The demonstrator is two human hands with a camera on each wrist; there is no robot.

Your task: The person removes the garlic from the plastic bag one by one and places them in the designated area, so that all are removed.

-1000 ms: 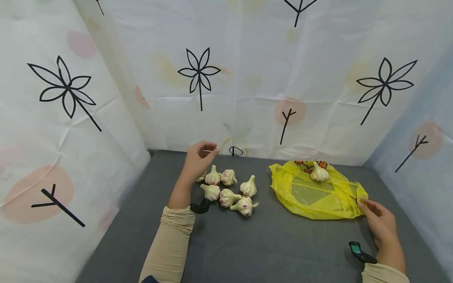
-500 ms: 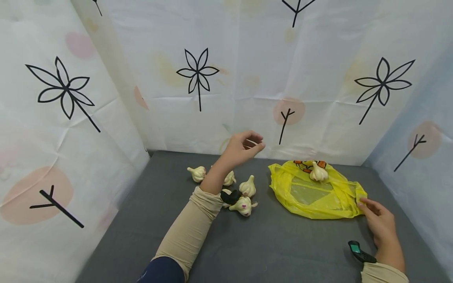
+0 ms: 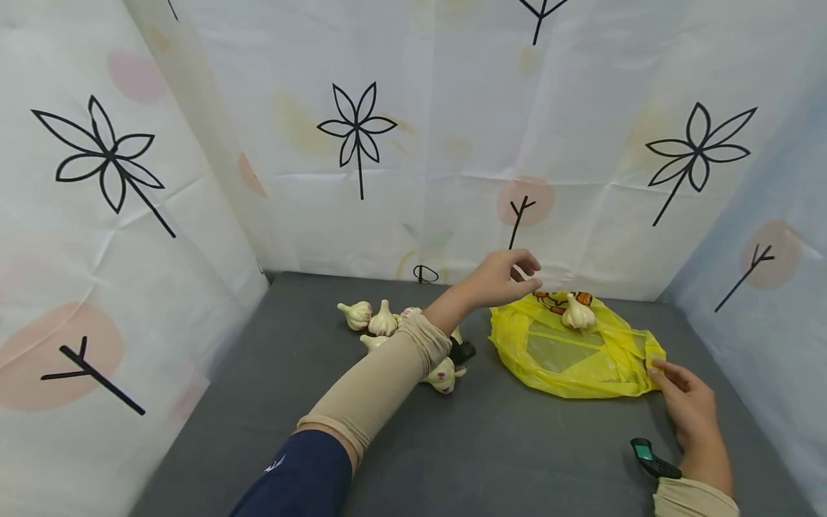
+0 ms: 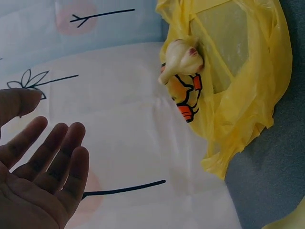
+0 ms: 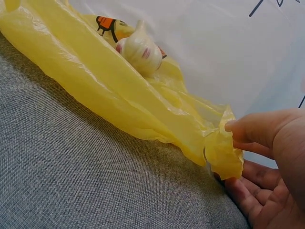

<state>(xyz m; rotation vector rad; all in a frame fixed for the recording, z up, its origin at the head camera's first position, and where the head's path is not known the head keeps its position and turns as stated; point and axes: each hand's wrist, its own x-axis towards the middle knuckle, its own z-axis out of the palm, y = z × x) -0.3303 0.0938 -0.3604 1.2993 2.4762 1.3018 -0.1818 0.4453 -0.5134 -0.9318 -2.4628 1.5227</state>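
- Grey tabletop (image 3: 517, 445), walled by flower-printed sheets.
- Left hand (image 3: 500, 276): empty, fingers loosely spread, above the yellow plastic bag (image 3: 568, 355) at its 10 o'clock edge.
- Right hand (image 3: 688, 409): pinches the bag's 3 o'clock edge.
- One garlic bulb (image 3: 577, 314) lies on the bag; more garlic bulbs (image 3: 371, 319) lie at 9 o'clock.

Grey desk (image 3: 491, 459) surface, fabric-textured. White backdrop sheets (image 3: 452, 143) on three sides, printed with black leaf outlines, twig marks and pale pink and yellow dots. Small black loop mark (image 3: 426, 273) at back wall base.
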